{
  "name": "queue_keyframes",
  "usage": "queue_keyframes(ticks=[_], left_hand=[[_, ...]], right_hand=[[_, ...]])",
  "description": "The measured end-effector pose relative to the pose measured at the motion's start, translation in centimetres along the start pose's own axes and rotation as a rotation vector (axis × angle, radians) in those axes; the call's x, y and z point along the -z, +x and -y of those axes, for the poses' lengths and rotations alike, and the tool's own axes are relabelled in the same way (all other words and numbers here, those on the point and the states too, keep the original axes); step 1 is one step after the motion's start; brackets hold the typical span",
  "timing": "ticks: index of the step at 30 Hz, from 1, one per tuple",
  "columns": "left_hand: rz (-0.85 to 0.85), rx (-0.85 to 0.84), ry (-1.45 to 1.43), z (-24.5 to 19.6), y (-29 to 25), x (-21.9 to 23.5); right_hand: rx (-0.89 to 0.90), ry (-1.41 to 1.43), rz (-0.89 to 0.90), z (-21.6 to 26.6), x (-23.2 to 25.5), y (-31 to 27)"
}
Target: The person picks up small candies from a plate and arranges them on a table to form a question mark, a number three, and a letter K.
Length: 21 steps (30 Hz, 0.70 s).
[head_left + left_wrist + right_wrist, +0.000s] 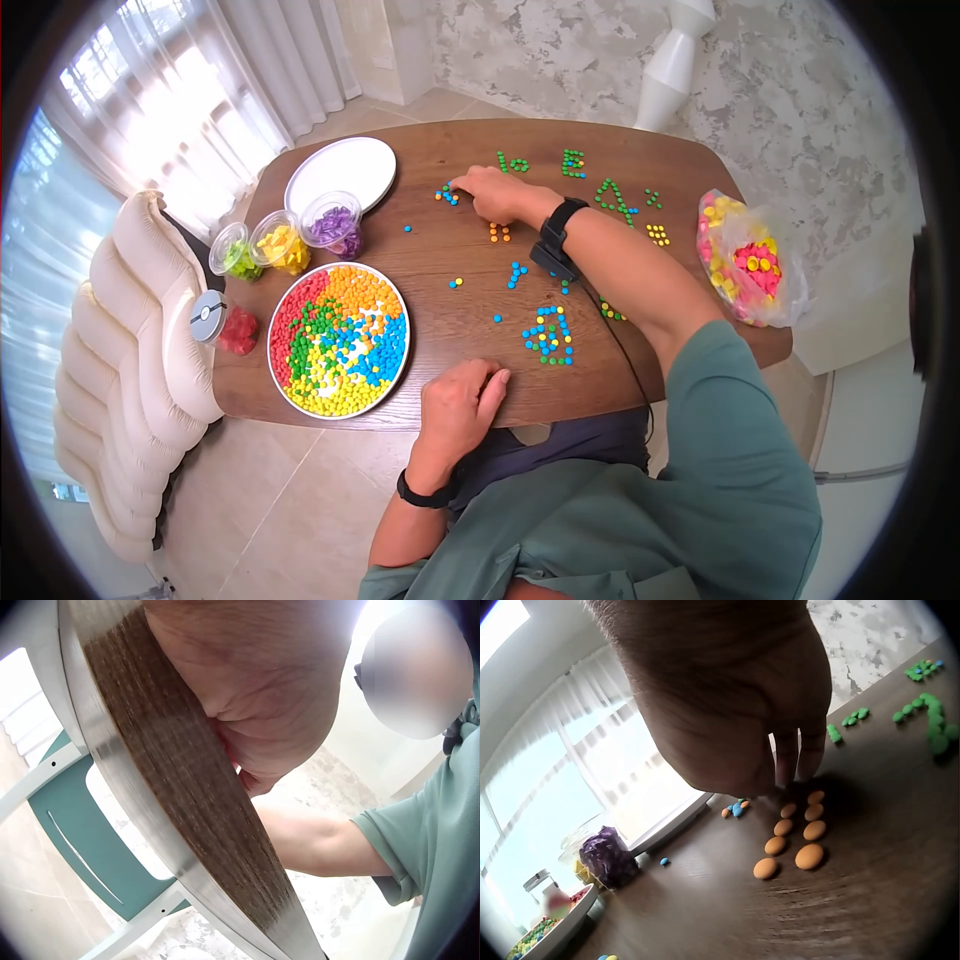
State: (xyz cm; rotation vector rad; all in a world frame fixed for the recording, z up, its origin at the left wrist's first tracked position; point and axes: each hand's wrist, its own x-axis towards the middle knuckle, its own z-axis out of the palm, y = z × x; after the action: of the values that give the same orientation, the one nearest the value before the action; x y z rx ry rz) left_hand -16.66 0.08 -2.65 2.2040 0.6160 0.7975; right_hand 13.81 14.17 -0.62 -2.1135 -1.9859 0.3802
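In the head view my right hand [492, 194] reaches over the table's far part, its extended index finger touching a small cluster of blue and orange candies [446, 198]. Whether anything is between its fingertips is hidden. The right wrist view shows this hand [742, 705] from behind, its fingers pointing down, with two rows of orange candies [775, 845] on the near side. My left hand [462, 405] rests loosely curled at the near table edge, holding nothing visible. The left wrist view shows its underside [262, 690] against the wooden edge [180, 765].
A round tray of sorted candies [408, 345] stands at left, near an empty white plate [342, 172] and tubs of purple [338, 230], yellow and green pieces. Green and blue candy figures lie mid-table and right. A plastic bag of candies [748, 262] sits far right.
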Motion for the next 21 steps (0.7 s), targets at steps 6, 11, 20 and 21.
queue_keyframes(ticks=[6,11,20,21], left_hand=[[0.004,0.03,-0.019,-0.4,0.1,0.1],[0.033,0.052,-0.028,-0.5,0.1,0.3],[0.005,0.043,-0.006,-0.7,0.4,0.0],[0.003,0.043,-0.004,-0.7,0.4,0.0]], right_hand=[[-0.011,0.06,0.047,-0.1,0.6,-0.5],[0.013,0.049,0.045,-0.4,0.2,-1.1],[0.007,-0.045,0.092,0.7,0.8,-1.6],[-0.003,-0.034,0.085,0.6,0.7,-1.5]])
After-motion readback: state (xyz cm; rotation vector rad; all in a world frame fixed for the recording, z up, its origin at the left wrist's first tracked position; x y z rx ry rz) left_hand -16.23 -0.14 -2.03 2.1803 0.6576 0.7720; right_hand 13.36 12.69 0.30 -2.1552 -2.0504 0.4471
